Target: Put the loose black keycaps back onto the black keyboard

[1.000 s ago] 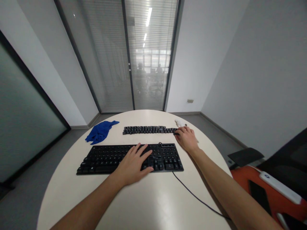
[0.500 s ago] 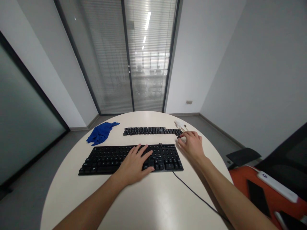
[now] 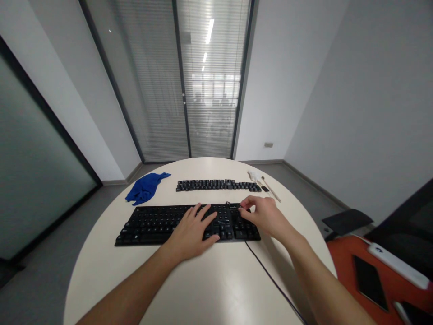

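Observation:
A black keyboard (image 3: 149, 221) lies across the table in front of me. My left hand (image 3: 192, 228) rests on its right half, fingers spread flat over the keys. Above the number pad, at the keyboard's right end, my right hand (image 3: 262, 214) is closed in a thumb-and-finger pinch. The small black keycap in that pinch is mostly hidden against the dark keys. Behind the keyboard stretches a row of loose black keycaps (image 3: 209, 185). A black piece (image 3: 264, 188) lies just past the row's right end.
A crumpled blue cloth (image 3: 145, 187) lies at the table's back left. White material (image 3: 254, 176) and a thin stick (image 3: 270, 188) are at the back right. A black cable (image 3: 270, 277) runs toward me. Beside the round table (image 3: 216, 289), an orange chair seat (image 3: 345, 257) holds a phone (image 3: 369, 282) and a white power strip (image 3: 397, 264).
My right hand has moved from the right end of the keycap row, left and nearer to me, over the number pad, carrying a keycap. My left hand has stayed on the keyboard.

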`<state>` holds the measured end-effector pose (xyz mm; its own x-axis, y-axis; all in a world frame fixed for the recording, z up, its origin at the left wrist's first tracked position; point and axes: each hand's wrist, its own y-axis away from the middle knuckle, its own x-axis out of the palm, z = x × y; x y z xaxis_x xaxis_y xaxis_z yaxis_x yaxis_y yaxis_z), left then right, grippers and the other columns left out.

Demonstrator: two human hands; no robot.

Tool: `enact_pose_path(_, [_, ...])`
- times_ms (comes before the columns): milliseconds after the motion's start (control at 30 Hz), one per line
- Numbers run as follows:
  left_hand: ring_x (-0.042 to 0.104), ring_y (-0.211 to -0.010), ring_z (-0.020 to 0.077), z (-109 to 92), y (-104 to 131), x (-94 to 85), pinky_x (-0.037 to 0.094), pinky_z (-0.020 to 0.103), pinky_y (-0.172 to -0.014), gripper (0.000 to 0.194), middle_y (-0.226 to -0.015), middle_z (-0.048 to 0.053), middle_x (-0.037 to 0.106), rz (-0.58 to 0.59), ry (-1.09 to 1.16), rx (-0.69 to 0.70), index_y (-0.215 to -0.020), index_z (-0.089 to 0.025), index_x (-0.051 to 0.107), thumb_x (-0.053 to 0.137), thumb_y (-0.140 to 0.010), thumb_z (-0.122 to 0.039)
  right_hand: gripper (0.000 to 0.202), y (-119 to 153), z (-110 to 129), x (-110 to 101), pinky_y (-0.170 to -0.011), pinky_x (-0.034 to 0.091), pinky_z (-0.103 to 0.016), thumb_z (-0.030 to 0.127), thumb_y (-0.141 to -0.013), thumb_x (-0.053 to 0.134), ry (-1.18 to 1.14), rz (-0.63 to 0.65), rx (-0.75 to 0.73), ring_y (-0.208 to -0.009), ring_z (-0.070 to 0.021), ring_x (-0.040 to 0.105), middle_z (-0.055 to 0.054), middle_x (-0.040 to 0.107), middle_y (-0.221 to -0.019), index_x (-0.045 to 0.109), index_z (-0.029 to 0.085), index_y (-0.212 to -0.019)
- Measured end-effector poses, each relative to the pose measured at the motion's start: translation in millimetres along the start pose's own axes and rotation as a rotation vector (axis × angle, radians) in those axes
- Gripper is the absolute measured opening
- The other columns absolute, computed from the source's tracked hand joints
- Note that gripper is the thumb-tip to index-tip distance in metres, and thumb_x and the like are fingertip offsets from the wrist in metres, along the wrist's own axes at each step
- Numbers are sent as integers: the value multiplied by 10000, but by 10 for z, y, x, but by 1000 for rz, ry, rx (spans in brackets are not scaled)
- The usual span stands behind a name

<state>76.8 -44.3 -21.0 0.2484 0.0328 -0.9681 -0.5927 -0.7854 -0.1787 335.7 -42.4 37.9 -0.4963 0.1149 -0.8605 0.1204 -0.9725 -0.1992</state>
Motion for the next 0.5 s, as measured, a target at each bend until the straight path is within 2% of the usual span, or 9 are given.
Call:
enact_pose_path(100, [240, -1502, 370, -7, -1, -7, 239, 570, -1206, 652, -1623, 52, 337, 12, 0, -11, -1517, -295, 424, 512, -941, -587, 114, -60, -84, -61, -923, 414, -396, 275, -823, 648, 84, 193, -133, -820, -228, 701, -17, 776, -832, 727, 218, -882])
enact_pose_path(200, [236, -1504, 368, -9, -3, -9, 236, 558, -1210, 657, -1627, 47, 330, 20, -4, -16, -1520, -296, 420, 510, -941, -592, 146, -141, -166, -77, -781, 455, -317, 257, -817, 649, 57, 323, -217, -795, -211, 698, -30, 777, -847, 740, 208, -921])
enact_pose_path(300, [238, -1503, 369, -1, -4, 3, 238, 559, -1208, 655, -1631, 46, 322, 12, -4, -11, -1515, -298, 428, 521, -936, -590, 140, -235, -218, -18, -678, 454, -278, 263, -796, 663, -10, 385, -266, -762, -199, 686, -22, 773, -856, 743, 212, -899])
enact_pose_path(500, [258, -1494, 374, 16, 2, 22, 262, 572, -1195, 641, -1621, 54, 341, -15, 16, 10, -1506, -298, 438, 537, -936, -573, 141, -355, -332, 161, -651, 478, -266, 231, -740, 685, -183, 419, -340, -717, -177, 660, 3, 737, -803, 741, 211, -868])
